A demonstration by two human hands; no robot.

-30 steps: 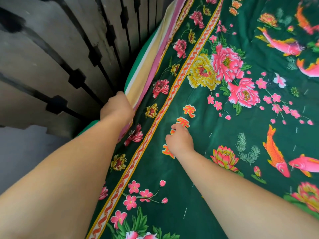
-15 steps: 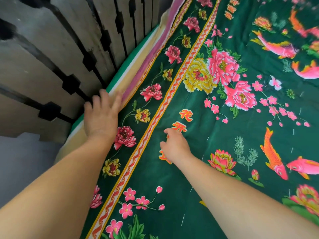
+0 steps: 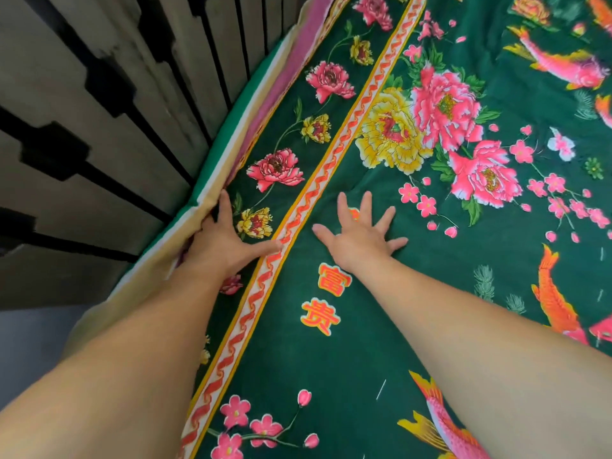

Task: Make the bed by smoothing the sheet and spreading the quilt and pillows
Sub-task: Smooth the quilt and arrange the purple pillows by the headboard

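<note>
A dark green sheet (image 3: 414, 260) printed with pink and yellow flowers, orange fish and a red-and-white border band covers the bed. Its striped cream, pink and green edge (image 3: 251, 104) runs along the left side against the headboard. My left hand (image 3: 222, 240) lies flat at that edge, thumb spread onto the border band, with the fingertips tucked under the raised cream fold. My right hand (image 3: 359, 231) presses flat on the green field, fingers spread wide, just right of the border band. No quilt or pillow shows.
A grey panelled headboard or wall (image 3: 99, 134) with black slots stands directly left of the bed edge. A patch of grey floor (image 3: 29, 346) shows at the lower left. The sheet runs on to the right and upward past the frame.
My right hand went from loosely curled to flat with fingers spread and slid a little further up the sheet. My left hand let go of the lifted edge and pressed down flat beside it.
</note>
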